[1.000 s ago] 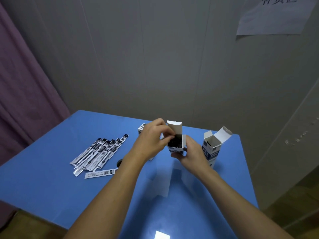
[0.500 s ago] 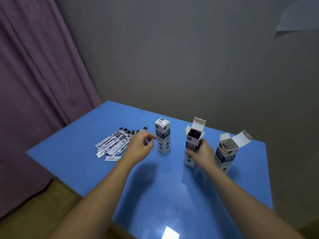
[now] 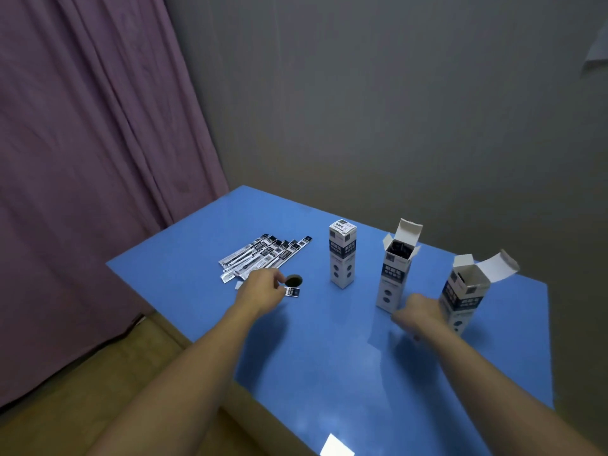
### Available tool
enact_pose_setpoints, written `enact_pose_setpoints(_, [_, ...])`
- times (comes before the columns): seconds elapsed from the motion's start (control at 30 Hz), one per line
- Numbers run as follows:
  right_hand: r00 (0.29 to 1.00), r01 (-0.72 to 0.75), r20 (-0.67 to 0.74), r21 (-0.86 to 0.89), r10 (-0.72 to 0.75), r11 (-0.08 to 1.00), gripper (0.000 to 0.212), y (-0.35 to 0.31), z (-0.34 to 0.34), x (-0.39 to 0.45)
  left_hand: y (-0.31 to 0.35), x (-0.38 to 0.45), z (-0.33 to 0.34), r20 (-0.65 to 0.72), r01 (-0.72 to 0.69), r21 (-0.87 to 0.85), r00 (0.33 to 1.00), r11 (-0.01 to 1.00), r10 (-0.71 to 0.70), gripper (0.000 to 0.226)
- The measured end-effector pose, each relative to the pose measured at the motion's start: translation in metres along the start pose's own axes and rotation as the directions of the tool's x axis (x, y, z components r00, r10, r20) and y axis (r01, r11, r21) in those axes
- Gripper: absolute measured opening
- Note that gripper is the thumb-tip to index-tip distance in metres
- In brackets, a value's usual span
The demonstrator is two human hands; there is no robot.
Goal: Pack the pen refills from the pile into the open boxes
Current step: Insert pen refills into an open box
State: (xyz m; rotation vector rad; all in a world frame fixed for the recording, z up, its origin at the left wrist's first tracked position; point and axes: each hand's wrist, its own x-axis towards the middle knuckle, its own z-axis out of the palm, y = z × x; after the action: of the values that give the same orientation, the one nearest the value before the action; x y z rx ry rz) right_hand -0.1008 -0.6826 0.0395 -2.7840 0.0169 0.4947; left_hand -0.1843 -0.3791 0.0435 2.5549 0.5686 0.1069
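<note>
The left hand (image 3: 263, 291) has moved away from the closed box (image 3: 342, 258) and now sits over the near edge of the pile of pen refills (image 3: 263, 258) on the blue table (image 3: 329, 373). Its fingers curl down onto a single refill (image 3: 292, 292) lying apart from the pile, beside a dark round hole (image 3: 293, 280) in the table; whether it already grips that refill cannot be told. The right hand (image 3: 416, 312) has let go of the middle open box (image 3: 394, 271), which it held 0.5 s ago, and now hangs blurred just in front of it, fingers loosely curled and holding nothing. That box stands upright with dark refills showing in its mouth. A 2nd open box (image 3: 465, 291) stands to its right, flap raised. The 3 boxes keep their row, and the view has swung left, showing more of the purple curtain (image 3: 82, 159).
</note>
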Motion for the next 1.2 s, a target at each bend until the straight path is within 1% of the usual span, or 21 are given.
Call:
enact_pose_setpoints(0.07, [0.997,0.03,0.077,-0.085,-0.023,0.996,0.01,-0.011,0.004,-0.008,-0.01,0.002,-0.002,-0.004,0.002,0.012,1.0,1.0,-0.002,0.016])
enact_pose_setpoints(0.1, [0.995,0.049,0.093,-0.103,-0.04,0.993,0.01,-0.019,0.006,-0.011,-0.015,0.003,-0.005,-0.005,0.006,0.026,1.0,1.0,-0.006,0.016])
enact_pose_setpoints(0.2, [0.991,0.123,0.067,-0.159,-0.114,0.98,0.012,-0.051,0.014,-0.021,-0.04,0.005,-0.019,-0.027,0.016,0.092,1.0,0.996,-0.013,0.016])
enact_pose_setpoints(0.33, [0.972,0.234,0.031,-0.177,-0.232,0.956,0.005,-0.108,0.031,-0.031,-0.083,0.007,-0.044,-0.057,0.052,0.148,0.997,0.988,-0.044,0.024])
enact_pose_setpoints(0.4, [0.957,0.288,0.019,-0.169,-0.289,0.943,0.01,-0.14,0.041,-0.034,-0.105,0.008,-0.057,-0.064,0.063,0.151,0.996,0.987,-0.054,0.024])
enact_pose_setpoints(0.57, [0.932,0.347,-0.045,-0.188,-0.361,0.919,0.026,-0.209,0.066,-0.038,-0.158,0.009,-0.087,-0.074,0.063,0.166,0.996,0.984,-0.052,0.025])
enact_pose_setpoints(0.77, [0.929,0.346,-0.055,-0.217,-0.365,0.913,0.028,-0.263,0.094,-0.039,-0.206,0.019,-0.113,-0.04,0.04,0.193,0.999,0.98,-0.033,0.027])
enact_pose_setpoints(0.83, [0.925,0.351,-0.066,-0.226,-0.374,0.909,0.023,-0.275,0.101,-0.038,-0.215,0.025,-0.116,-0.028,0.029,0.198,0.999,0.98,-0.024,0.027])
enact_pose_setpoints(0.9, [0.923,0.356,-0.065,-0.239,-0.38,0.904,0.02,-0.286,0.106,-0.036,-0.221,0.032,-0.118,-0.013,0.017,0.196,1.0,0.981,-0.015,0.027])
enact_pose_setpoints(1.0, [0.925,0.35,-0.061,-0.244,-0.375,0.904,0.031,-0.301,0.112,-0.026,-0.226,0.046,-0.116,0.004,0.01,0.191,1.0,0.981,-0.011,0.028])
enact_pose_setpoints(1.07, [0.929,0.338,-0.069,-0.236,-0.363,0.911,0.033,-0.311,0.112,-0.017,-0.227,0.057,-0.115,0.011,0.004,0.19,1.0,0.982,-0.006,0.027])
enact_pose_setpoints(1.2, [0.93,0.338,-0.068,-0.235,-0.362,0.912,0.03,-0.331,0.113,0.009,-0.226,0.088,-0.111,0.047,-0.014,0.173,0.999,0.985,0.006,0.027])
